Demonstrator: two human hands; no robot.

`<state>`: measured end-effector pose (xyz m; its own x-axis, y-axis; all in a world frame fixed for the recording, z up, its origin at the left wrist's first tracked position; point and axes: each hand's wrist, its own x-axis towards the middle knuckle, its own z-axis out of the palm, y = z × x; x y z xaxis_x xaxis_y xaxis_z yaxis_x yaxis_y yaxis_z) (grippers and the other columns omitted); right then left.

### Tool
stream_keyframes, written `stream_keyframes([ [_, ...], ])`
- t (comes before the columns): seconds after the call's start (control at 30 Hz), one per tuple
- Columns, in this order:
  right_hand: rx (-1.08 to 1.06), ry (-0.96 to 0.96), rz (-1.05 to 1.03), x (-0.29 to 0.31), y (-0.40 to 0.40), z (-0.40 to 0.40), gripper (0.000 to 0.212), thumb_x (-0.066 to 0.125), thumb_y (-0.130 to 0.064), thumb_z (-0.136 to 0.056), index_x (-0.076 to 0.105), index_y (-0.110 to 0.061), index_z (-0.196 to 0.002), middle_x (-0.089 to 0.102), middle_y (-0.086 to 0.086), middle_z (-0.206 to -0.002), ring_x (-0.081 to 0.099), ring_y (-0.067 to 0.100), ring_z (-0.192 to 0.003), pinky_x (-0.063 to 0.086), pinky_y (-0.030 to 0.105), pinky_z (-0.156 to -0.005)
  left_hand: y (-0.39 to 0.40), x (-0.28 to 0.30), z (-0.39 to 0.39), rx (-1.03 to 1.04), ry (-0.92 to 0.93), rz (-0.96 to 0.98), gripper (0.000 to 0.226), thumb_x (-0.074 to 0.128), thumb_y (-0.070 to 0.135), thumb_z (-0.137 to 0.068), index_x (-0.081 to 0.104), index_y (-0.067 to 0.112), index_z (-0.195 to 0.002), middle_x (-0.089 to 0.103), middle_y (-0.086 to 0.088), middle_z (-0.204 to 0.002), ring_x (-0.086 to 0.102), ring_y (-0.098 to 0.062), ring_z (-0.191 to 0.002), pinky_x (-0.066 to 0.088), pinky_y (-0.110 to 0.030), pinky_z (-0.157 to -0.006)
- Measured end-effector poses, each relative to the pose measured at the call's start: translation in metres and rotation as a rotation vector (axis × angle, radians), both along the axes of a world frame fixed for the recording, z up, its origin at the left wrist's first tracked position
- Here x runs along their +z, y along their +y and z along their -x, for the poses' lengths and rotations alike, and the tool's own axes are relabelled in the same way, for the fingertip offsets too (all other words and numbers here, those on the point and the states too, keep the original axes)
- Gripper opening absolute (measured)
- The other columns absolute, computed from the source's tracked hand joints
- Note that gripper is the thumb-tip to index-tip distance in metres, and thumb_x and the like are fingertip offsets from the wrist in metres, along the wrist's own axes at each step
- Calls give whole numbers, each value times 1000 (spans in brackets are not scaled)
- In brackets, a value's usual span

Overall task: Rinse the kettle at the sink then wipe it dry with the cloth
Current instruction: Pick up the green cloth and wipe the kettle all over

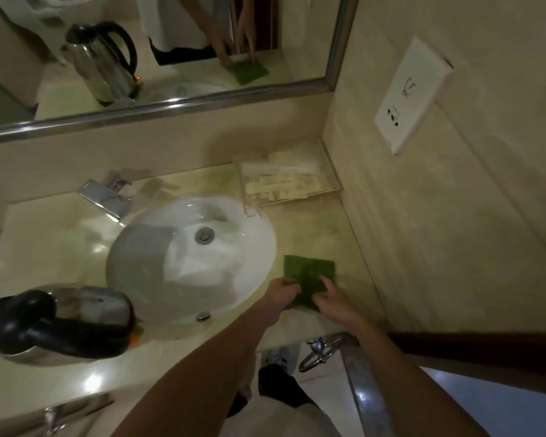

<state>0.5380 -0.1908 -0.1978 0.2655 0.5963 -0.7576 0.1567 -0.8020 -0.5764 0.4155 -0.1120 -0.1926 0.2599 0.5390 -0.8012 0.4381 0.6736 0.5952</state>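
Note:
A steel kettle [85, 313] with a black handle and lid stands on the counter left of the white oval sink [158, 279]. A folded green cloth [309, 272] lies flat on the counter right of the sink. My left hand [279, 294] holds the cloth's near left edge. My right hand [333, 302] presses on its near right part, fingers on the fabric. Both hands are far from the kettle. The chrome tap [106, 198] sits behind the sink; no water is seen running.
A clear tray of wrapped toiletries [289, 181] sits at the back right corner. The mirror [171, 58] above reflects the kettle and my hands. A wall with a white socket plate [412, 96] closes the right side. Counter edge and towel rail lie near my legs.

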Motion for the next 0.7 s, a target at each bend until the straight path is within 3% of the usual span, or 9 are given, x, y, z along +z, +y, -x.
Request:
stream_keyframes([
  [0.07, 24, 31, -38, 5, 0, 1, 60, 53, -21, -95, 32, -24, -151, 66, 1, -110, 61, 17, -100, 47, 31, -82, 1, -4, -4, -19, 10, -51, 8, 63, 5, -79, 69, 6, -84, 67, -18, -95, 64, -30, -91, 55, -38, -78],
  [0.13, 51, 60, -84, 14, 4, 3, 49, 56, -19, -96, 42, -23, -142, 66, -1, -109, 62, 14, -97, 49, 28, -82, 3, 0, -6, -48, 10, -119, 6, 64, 5, -79, 71, 6, -79, 67, -16, -90, 63, -26, -86, 53, -36, -80],
  [0.23, 154, 58, -179, 27, 15, 10, 48, 70, -17, -88, 54, -22, -133, 67, -1, -116, 63, 13, -101, 52, 25, -86, 15, 17, 0, -76, 20, -258, 9, 65, 6, -81, 74, 6, -84, 65, -10, -83, 59, -19, -78, 49, -28, -72],
  [0.37, 276, 14, -284, 49, 46, 36, 48, 85, -22, -74, 61, -30, -115, 66, -14, -101, 63, 4, -92, 50, 19, -78, 38, 45, 33, 99, -30, -349, 16, 63, -2, -78, 73, 0, -90, 65, -11, -85, 62, -23, -81, 52, -27, -71],
  [0.47, 292, -57, -431, 64, 78, 69, 31, 80, -22, -79, 64, -23, -106, 69, -4, -97, 65, 9, -88, 52, 26, -77, 59, 78, 73, 221, -86, -430, 16, 66, -4, -75, 70, 3, -89, 57, -6, -82, 58, -20, -75, 48, -25, -66],
  [0.53, 305, -78, -510, 74, 98, 96, 11, 72, -18, -86, 62, -23, -89, 68, -1, -85, 64, 13, -72, 51, 32, -68, 71, 100, 103, 265, -91, -482, 18, 68, -2, -74, 69, 7, -90, 54, -3, -83, 55, -19, -74, 48, -28, -67],
  [0.57, 324, -73, -524, 82, 107, 110, 11, 68, -16, -89, 60, -21, -83, 67, 0, -81, 63, 14, -66, 51, 34, -64, 77, 111, 119, 282, -85, -511, 19, 69, 0, -75, 69, 9, -91, 54, -2, -84, 55, -18, -75, 48, -28, -68],
  [0.7, 417, -13, -553, 109, 134, 168, 5, 57, -15, -96, 59, -13, -99, 66, 1, -96, 65, 9, -80, 50, 25, -65, 94, 143, 186, 293, 57, -657, 17, 70, 19, -79, 64, 19, -95, 59, 1, -90, 59, -11, -76, 47, -17, -64],
])
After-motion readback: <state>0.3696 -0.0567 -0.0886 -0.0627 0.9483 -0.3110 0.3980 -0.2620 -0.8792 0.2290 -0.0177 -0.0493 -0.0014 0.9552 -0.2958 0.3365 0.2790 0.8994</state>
